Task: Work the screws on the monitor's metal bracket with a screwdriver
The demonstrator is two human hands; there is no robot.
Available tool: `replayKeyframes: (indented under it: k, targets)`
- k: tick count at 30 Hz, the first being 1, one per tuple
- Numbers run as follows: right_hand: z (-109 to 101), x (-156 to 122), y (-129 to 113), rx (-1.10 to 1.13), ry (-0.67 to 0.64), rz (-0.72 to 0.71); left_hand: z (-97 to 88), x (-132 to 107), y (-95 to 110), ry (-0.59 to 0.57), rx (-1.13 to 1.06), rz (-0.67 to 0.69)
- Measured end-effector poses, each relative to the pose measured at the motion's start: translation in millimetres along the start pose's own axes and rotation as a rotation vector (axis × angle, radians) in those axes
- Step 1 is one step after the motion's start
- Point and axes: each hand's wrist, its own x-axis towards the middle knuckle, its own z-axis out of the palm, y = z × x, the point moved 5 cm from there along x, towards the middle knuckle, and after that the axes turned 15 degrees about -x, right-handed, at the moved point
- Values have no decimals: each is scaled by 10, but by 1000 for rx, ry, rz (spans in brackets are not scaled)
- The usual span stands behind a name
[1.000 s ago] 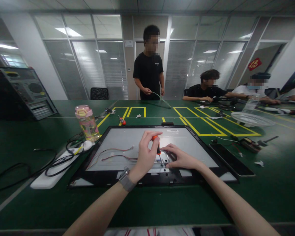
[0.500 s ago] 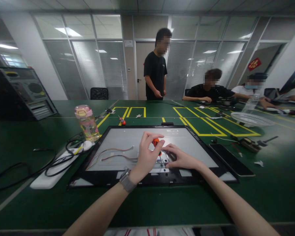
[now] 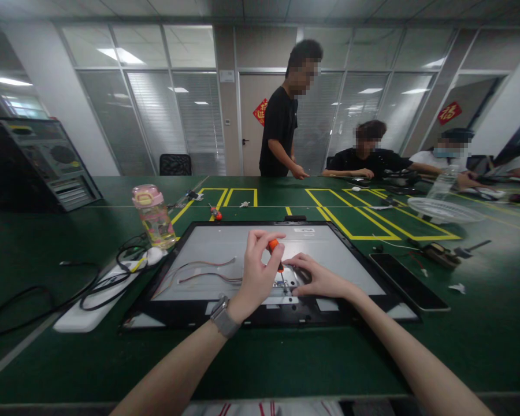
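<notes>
My left hand [image 3: 262, 271] is closed on an orange-handled screwdriver [image 3: 274, 246], held nearly upright with its shaft pointing down. The tip meets a small metal bracket [image 3: 281, 300] near the front edge of a flat display panel [image 3: 216, 242] with a black frame. Thumb and fingers of my right hand [image 3: 318, 277] grip the bracket from the right side, partly covering it. Thin wires [image 3: 208, 279] lie on the panel left of the bracket. Any screw under the tip is too small to make out.
A pink-lidded bottle [image 3: 149, 216], a white power strip [image 3: 95, 300] and black cables lie on the left. On the right are a phone [image 3: 407, 280] and a clear plate [image 3: 444, 209]. Another screwdriver [image 3: 215, 212] lies behind the panel. A person [image 3: 281, 127] stands across the table; others sit at right.
My left hand and the screwdriver have shifted slightly left, and the finger pose has changed a little. My right hand stays put. The standing person has moved right and leans forward.
</notes>
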Motion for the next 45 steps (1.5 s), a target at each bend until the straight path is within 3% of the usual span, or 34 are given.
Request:
replayKeyframes:
  k: [6,12,19,26,33,39,45]
  targets:
    - [9,4,15,1,3,-9,22,-3,2,-46,-74,-18]
    - [28,9,42,-6,4,-18,13,-14,0,-4,8,51]
    - [39,8,56,-1,10,-19,27,-15,34,-46,-49,20]
    - [24,5,44,-8,2,-8,6,10,25,-4,10,32]
    - [14,5,23,8,3,-10,32,-14,-39,-71,-155,-49]
    - [31,6,42,6,4,-7,2,3,2,1,-37,26]
    - [10,-3,6,8,-7,2,29,-5,-82,-37,-178,-83]
